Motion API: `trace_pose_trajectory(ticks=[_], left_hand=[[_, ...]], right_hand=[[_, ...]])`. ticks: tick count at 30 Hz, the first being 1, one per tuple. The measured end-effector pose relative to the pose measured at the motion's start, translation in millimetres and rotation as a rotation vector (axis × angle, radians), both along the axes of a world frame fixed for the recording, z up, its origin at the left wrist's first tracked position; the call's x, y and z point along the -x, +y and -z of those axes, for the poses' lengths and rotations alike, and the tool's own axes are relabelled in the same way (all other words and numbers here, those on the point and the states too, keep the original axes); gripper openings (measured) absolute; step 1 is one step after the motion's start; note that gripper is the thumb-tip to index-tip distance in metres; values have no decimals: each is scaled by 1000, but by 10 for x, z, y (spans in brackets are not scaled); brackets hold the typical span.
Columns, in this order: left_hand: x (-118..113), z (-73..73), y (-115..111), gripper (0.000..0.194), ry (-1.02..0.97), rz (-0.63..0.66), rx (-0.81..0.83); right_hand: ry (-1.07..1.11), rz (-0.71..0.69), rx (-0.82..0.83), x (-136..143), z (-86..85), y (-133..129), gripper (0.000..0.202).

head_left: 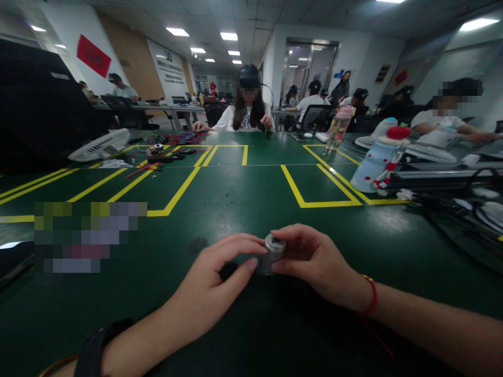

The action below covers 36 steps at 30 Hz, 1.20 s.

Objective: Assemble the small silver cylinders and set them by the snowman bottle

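The small metal cylinder (269, 254) stands near-upright between the hands. The right hand (318, 254) pinches it from the right; the left hand (216, 275), thumb and forefinger parted, reaches its left side.

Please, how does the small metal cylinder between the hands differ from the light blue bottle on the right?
The metal cylinder is silvery grey; the light blue bottle has red details. The cylinder is much smaller than the bottle. The right hand grips the cylinder; the bottle stands apart from both hands. Both have rounded bodies.
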<state>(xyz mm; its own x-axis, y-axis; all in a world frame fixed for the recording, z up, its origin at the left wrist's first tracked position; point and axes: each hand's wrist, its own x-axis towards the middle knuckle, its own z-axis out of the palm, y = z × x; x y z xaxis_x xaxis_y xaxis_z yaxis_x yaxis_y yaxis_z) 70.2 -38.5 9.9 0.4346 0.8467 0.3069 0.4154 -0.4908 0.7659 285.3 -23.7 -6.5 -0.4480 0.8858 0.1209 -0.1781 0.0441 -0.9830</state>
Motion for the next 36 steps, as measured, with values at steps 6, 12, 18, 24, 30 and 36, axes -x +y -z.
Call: trace_pose_trajectory(ticks=[6, 12, 18, 24, 30, 36], left_hand=[[-51, -7, 14, 27, -23, -40, 66], [-81, -90, 30, 14, -15, -25, 46], [-74, -120, 34, 13, -17, -105, 45], [-87, -156, 21, 12, -35, -126, 52], [48, -13, 79, 13, 135, -174, 65], [-11, 173, 98, 11, 380, -106, 31]], right_hand=[[-267, -18, -241, 42, 28, -125, 59], [-383, 41, -317, 47, 45, -128, 65], [-453, 22, -383, 40, 22, -135, 59], [-504, 17, -410, 31, -6, -142, 53], [-629, 64, -534, -36, -55, -136, 41], [-658, 67, -500, -25, -7, -170, 46]])
